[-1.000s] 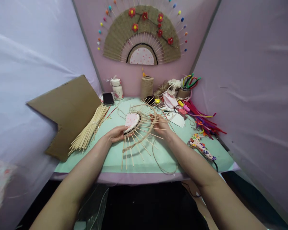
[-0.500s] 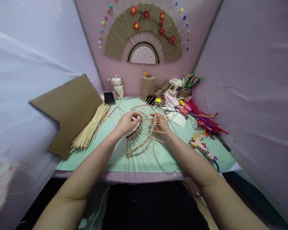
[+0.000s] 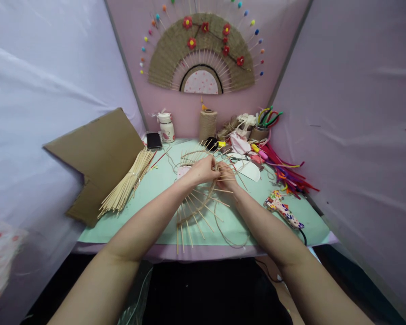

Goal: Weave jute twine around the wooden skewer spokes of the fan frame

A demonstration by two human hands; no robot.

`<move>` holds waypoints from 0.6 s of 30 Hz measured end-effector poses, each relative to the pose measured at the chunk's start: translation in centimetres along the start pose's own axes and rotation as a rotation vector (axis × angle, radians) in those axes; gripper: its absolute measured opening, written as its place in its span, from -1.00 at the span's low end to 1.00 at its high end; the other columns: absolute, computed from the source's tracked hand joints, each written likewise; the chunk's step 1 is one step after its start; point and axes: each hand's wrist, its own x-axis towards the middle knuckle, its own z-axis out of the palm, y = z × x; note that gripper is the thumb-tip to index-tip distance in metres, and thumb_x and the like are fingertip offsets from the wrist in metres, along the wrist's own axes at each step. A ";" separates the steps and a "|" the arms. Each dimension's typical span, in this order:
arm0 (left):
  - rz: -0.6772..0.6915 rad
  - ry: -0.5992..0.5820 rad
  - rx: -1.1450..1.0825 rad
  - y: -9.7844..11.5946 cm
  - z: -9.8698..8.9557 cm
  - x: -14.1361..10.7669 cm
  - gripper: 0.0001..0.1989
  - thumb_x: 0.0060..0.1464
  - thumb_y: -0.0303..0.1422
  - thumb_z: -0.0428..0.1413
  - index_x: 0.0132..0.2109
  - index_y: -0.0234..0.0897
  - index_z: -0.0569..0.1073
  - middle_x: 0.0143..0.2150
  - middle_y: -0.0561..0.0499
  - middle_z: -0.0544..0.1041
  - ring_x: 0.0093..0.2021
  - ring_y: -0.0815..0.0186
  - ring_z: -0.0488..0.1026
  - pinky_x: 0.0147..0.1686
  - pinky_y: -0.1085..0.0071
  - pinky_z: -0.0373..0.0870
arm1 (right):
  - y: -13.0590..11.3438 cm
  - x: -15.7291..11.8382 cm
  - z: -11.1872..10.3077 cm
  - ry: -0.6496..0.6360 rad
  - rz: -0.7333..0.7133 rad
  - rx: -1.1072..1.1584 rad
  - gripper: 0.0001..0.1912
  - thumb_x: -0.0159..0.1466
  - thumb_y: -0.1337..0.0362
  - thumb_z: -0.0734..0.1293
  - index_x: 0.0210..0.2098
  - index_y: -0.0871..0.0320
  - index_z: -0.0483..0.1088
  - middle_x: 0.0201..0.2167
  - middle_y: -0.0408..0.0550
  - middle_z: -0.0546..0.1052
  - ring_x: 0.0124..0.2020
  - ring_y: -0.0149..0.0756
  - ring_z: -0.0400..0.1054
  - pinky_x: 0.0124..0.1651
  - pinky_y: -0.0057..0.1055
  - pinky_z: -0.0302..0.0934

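A half-round fan frame [image 3: 196, 212] of thin sticks, with a band of twine woven across them, lies tilted over the table in front of me. At its inner end shows a pale spotted half-disc [image 3: 183, 171], partly covered by my left forearm. My left hand [image 3: 204, 171] reaches over the sticks, its thumb and fingers pinched together at the twine band; what lies between the fingertips is hidden. Close beside it, my right hand [image 3: 227, 177] grips the frame's right side, fingers curled behind the sticks. A loose length of twine [image 3: 228, 241] loops down onto the table.
To the left lie a stick bundle [image 3: 126, 183] and a cardboard sheet [image 3: 98, 155]. A twine spool [image 3: 208, 125] and a bottle [image 3: 166, 128] stand at the back. On the right are pipe cleaners [image 3: 292, 174] and a glue gun [image 3: 284, 210]. A finished fan [image 3: 169, 52] hangs ahead.
My left hand has left the half-disc and moved right, across the sticks, to the twine band beside my right hand. My right hand stays on the frame.
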 end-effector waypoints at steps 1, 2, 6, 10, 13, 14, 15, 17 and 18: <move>0.014 -0.001 -0.018 -0.1 0.1 0.1 -0.74 -0.10 -0.36 0.15 -0.19 -0.27 0.39 -0.27 -0.01 0.53 -0.28 0.24 0.46 -0.30 0.38 0.33 | 0.0 0.0 0.0 -0.003 0.004 -0.001 -0.69 0.01 0.25 0.47 -0.54 0.11 0.22 -0.62 -0.33 0.31 -0.58 -0.51 0.18 -0.51 -0.52 0.09; 0.028 -0.002 -0.043 -0.2 0.2 0.1 -0.74 -0.10 -0.39 0.15 -0.18 -0.28 0.38 -0.26 -0.01 0.52 -0.27 0.25 0.46 -0.28 0.39 0.33 | 0.0 0.0 0.1 -0.008 0.009 -0.002 -0.68 0.01 0.23 0.47 -0.54 0.10 0.21 -0.63 -0.33 0.31 -0.59 -0.51 0.18 -0.51 -0.52 0.09; 0.071 -0.034 -0.220 -0.8 0.2 -0.1 -0.65 -0.07 -0.45 0.10 -0.06 -0.29 0.37 -0.25 0.01 0.50 -0.29 0.32 0.45 -0.27 0.42 0.34 | -0.5 -0.3 0.4 -0.036 0.032 -0.005 -0.66 0.00 0.20 0.48 -0.54 0.10 0.20 -0.63 -0.31 0.34 -0.60 -0.48 0.21 -0.55 -0.51 0.11; 0.162 -0.130 -0.428 -1.7 0.1 -0.3 -0.45 0.01 -0.47 0.00 0.19 -0.20 0.23 -0.32 0.10 0.47 -0.42 0.42 0.40 -0.33 0.48 0.34 | -1.0 -0.7 0.9 -0.065 0.053 -0.004 -0.65 -0.01 0.17 0.48 -0.54 0.09 0.19 -0.63 -0.29 0.40 -0.64 -0.46 0.22 -0.59 -0.48 0.11; 0.263 -0.117 -0.379 -2.4 0.3 -0.2 -0.50 0.00 -0.51 -0.07 0.11 -0.19 0.37 -0.31 0.09 0.48 -0.34 0.40 0.42 -0.23 0.46 0.37 | -1.0 -0.8 1.0 -0.061 0.059 -0.004 -0.65 -0.01 0.16 0.49 -0.52 0.09 0.21 -0.63 -0.27 0.42 -0.65 -0.44 0.23 -0.62 -0.47 0.10; 0.285 -0.107 -0.353 -2.5 0.4 -0.1 -0.51 -0.02 -0.52 -0.09 0.07 -0.19 0.42 -0.29 0.08 0.50 -0.30 0.38 0.43 -0.19 0.44 0.37 | -1.0 -0.8 1.0 -0.056 0.061 -0.005 -0.66 -0.01 0.17 0.49 -0.52 0.09 0.22 -0.63 -0.27 0.43 -0.65 -0.44 0.23 -0.61 -0.48 0.10; 0.301 -0.092 -0.339 -2.7 0.5 -0.1 -0.51 -0.03 -0.54 -0.10 0.05 -0.20 0.44 -0.27 0.07 0.51 -0.26 0.37 0.44 -0.15 0.42 0.38 | -0.9 -0.7 0.9 -0.051 0.062 -0.005 -0.67 -0.01 0.18 0.49 -0.51 0.09 0.23 -0.63 -0.26 0.43 -0.64 -0.44 0.24 -0.61 -0.48 0.11; 0.329 -0.058 -0.338 -2.9 0.8 -0.1 -0.47 -0.05 -0.56 -0.12 0.06 -0.21 0.44 -0.20 0.05 0.54 -0.17 0.34 0.46 -0.07 0.38 0.38 | -0.7 -0.5 0.7 -0.042 0.062 -0.005 -0.68 -0.01 0.20 0.49 -0.51 0.09 0.23 -0.62 -0.27 0.42 -0.62 -0.45 0.25 -0.59 -0.49 0.11; 0.352 -0.039 -0.334 -3.1 0.9 -0.1 -0.46 -0.07 -0.58 -0.12 0.06 -0.21 0.43 -0.16 0.03 0.54 -0.13 0.33 0.45 -0.02 0.36 0.37 | -0.7 -0.4 0.6 -0.037 0.062 -0.004 -0.68 -0.02 0.21 0.49 -0.51 0.10 0.23 -0.62 -0.28 0.42 -0.61 -0.46 0.25 -0.58 -0.50 0.11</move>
